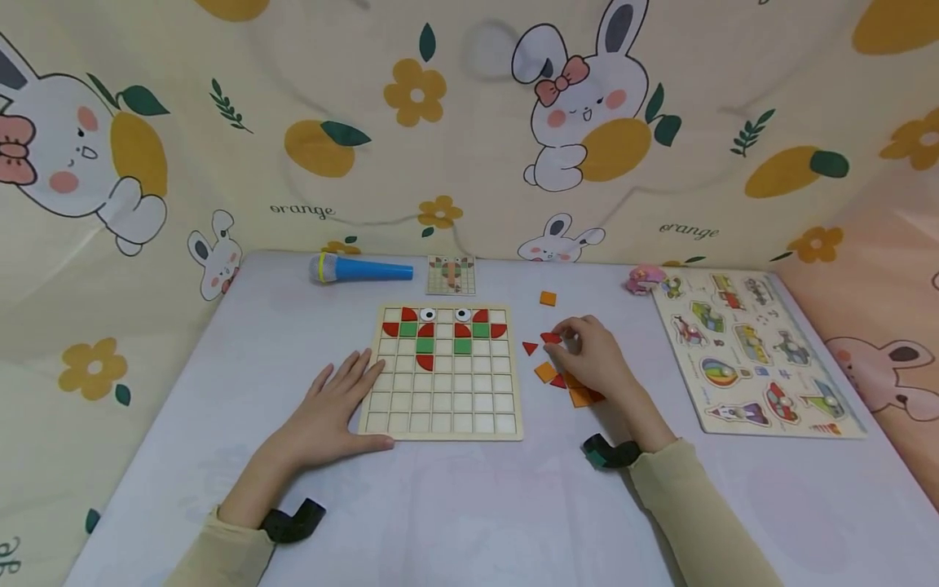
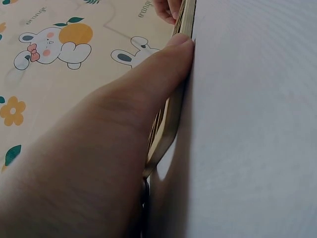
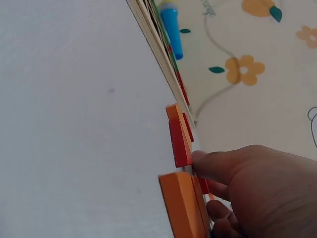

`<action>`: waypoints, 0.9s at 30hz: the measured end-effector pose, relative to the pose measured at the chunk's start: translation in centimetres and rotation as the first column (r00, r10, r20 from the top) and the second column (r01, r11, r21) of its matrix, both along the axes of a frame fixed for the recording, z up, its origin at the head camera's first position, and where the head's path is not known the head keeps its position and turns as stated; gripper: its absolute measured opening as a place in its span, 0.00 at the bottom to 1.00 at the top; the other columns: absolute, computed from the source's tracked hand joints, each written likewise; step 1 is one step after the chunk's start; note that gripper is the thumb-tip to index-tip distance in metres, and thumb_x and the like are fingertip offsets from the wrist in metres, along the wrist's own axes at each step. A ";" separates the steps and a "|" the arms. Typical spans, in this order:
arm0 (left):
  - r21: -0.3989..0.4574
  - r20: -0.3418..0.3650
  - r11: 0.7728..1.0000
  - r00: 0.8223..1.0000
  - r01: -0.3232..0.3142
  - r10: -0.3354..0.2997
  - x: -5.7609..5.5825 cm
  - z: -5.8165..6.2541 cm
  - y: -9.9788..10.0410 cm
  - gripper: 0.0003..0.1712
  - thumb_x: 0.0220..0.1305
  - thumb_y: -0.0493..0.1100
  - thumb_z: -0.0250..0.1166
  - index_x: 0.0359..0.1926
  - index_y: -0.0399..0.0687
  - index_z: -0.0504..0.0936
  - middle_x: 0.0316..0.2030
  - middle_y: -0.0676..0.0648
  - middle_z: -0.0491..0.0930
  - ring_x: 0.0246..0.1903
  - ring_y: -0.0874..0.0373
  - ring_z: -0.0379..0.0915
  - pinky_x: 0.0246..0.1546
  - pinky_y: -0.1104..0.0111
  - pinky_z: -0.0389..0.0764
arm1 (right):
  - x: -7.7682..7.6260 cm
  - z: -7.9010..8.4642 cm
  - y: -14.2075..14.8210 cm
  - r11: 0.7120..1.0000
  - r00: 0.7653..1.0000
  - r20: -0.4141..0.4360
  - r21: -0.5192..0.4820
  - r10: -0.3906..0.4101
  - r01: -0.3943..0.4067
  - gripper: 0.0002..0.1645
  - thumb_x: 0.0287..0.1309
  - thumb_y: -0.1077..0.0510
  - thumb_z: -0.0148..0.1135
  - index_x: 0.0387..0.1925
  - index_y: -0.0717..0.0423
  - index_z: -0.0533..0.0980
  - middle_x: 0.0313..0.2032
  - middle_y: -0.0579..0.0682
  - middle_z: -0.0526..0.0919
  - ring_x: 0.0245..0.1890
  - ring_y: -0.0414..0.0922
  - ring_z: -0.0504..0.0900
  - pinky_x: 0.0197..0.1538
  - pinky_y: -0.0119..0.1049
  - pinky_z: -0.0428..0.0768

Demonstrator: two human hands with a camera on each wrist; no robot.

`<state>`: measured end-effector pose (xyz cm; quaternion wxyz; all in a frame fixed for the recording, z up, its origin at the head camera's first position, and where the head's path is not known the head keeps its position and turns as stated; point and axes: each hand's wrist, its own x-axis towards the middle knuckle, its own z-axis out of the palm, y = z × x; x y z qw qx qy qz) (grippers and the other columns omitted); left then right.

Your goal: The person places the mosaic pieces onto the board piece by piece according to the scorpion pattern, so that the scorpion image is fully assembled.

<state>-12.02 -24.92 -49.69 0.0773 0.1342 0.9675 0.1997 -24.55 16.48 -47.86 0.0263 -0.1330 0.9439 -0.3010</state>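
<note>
The wooden grid board point(image 1: 440, 403) lies flat on the surface point(image 1: 469, 514), squarely in front of the person, which seems to suit work from both sides. Toward its far edge, red quarter-circles point(image 1: 425, 362) and green squares point(image 1: 480, 330) sit in the cells below and beside two eye tiles point(image 1: 428, 315); the two halves nearly mirror each other, but the left column reaches one red piece lower. The rows nearest the person hold no tiles.

The left hand point(image 1: 330, 416) is spread at the near left corner, fingers at the side edge and thumb along the near edge, probably to steady the board. The right hand point(image 1: 590, 355) is to the right, thumb and forefinger pinching a red piece point(image 1: 550, 337); whether it is lifted off the surface I cannot tell. A fingertip pinch suits so small and thin a piece.

Around that hand lie a red triangle point(image 1: 530, 348) and orange squares point(image 1: 545, 372), some partly hidden under the palm, presumably gathered there for easy reach.

Just beyond the board is a small pattern card point(image 1: 451, 275), likely placed for viewing over it. The blue toy microphone point(image 1: 370, 269), pink toy point(image 1: 645, 279) and picture puzzle point(image 1: 751, 390) stay farther out, apparently to leave room.
</note>
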 end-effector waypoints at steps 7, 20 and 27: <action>0.005 0.004 1.000 1.000 -0.002 0.002 0.0 0.3 0.0 0.71 0.53 0.80 0.69 0.85 0.47 0.53 0.86 0.41 0.43 0.85 0.41 0.34 0.81 0.38 0.36 | -0.2 -0.4 0.1 1.000 1.000 -0.018 -0.013 -0.011 0.011 0.20 0.70 0.52 0.70 0.55 0.61 0.81 0.47 0.61 0.78 0.43 0.54 0.74 0.43 0.42 0.74; 0.007 0.012 1.000 1.000 0.001 -0.001 0.1 0.4 0.3 0.71 0.53 0.79 0.70 0.85 0.46 0.53 0.86 0.41 0.43 0.85 0.41 0.33 0.81 0.38 0.36 | -0.3 -0.4 1.1 0.998 0.999 -0.015 -0.057 -0.030 0.029 0.22 0.71 0.58 0.66 0.62 0.61 0.80 0.50 0.62 0.78 0.45 0.54 0.75 0.47 0.44 0.78; 0.008 0.016 1.000 1.000 -0.007 0.007 0.2 0.6 0.3 0.71 0.53 0.78 0.71 0.85 0.46 0.53 0.85 0.40 0.43 0.85 0.40 0.34 0.81 0.38 0.36 | -0.3 -0.6 1.0 0.997 1.000 -0.002 -0.067 -0.025 0.025 0.19 0.72 0.57 0.66 0.61 0.60 0.81 0.54 0.62 0.78 0.47 0.55 0.77 0.51 0.47 0.82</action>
